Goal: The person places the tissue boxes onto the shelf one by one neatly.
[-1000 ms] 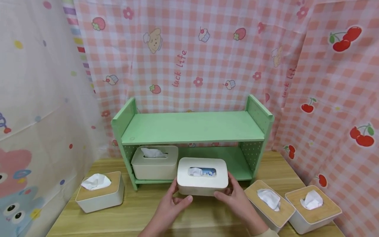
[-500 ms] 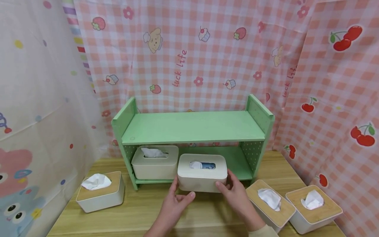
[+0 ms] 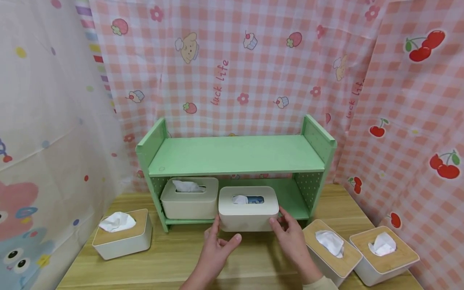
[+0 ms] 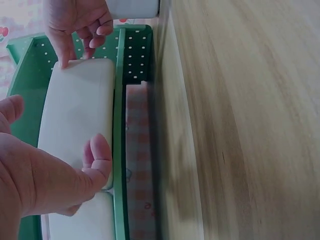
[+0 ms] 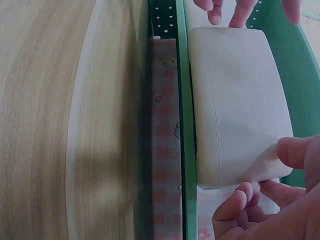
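Note:
An off-white tissue box, with a white tissue and something blue in its oval slot, is at the front of the green rack's lower shelf. My left hand has fingertips at its left end, thumb standing away from the box. At the other end my right hand pinches the corner, thumb on the front face and fingers along the side. Close on its left sits a matching off-white tissue box on the same shelf. In the right wrist view the held box's end overlaps the shelf's front edge.
On the wooden table, a wood-topped tissue box stands left of the rack. Two more, a near one and a far-right one, lie to the right. Patterned cloth hangs behind.
The held tissue box has moved away from me, toward the lower shelf, and levelled from a forward tilt. Both hands have followed it; the left thumb stays off the box.

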Motion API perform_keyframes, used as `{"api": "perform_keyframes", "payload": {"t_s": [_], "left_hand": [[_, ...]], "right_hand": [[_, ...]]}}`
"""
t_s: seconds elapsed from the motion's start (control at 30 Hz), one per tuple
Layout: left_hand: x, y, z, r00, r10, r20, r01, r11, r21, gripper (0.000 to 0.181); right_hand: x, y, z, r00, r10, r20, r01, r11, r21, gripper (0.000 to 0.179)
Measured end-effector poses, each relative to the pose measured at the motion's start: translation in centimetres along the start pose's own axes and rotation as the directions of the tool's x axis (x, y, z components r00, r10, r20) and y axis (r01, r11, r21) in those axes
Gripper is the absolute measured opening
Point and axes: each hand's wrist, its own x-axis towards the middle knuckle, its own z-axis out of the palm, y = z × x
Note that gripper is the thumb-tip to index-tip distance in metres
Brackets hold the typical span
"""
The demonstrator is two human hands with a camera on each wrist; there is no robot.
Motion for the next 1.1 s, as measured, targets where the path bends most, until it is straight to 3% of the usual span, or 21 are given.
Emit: {"api": "perform_keyframes", "payload": {"t_s": [0.17, 0.47, 1.1], "left_hand": [[-0.04, -0.18, -0.06, 1.000, 0.024, 0.004, -0.024, 0.999, -0.037, 0.107], [0.18, -0.56, -0.33, 0.999, 0.045, 0.024, -0.043, 0.995, -0.089, 0.105], [0.51, -0.13, -0.48, 0.999, 0.042, 0.026, -0.040, 0.997, -0.070, 0.103]], "right_hand": [[0.00, 0.00, 0.01, 0.999, 0.042, 0.008, -0.042, 0.999, 0.016, 0.060], [-0.06, 0.09, -0.10, 0.998, 0.043, 0.038, -0.045, 0.998, 0.050, 0.063], [0.09, 0.16, -0.13, 0.998, 0.021, 0.054, -0.024, 0.998, 0.056, 0.063]]}}
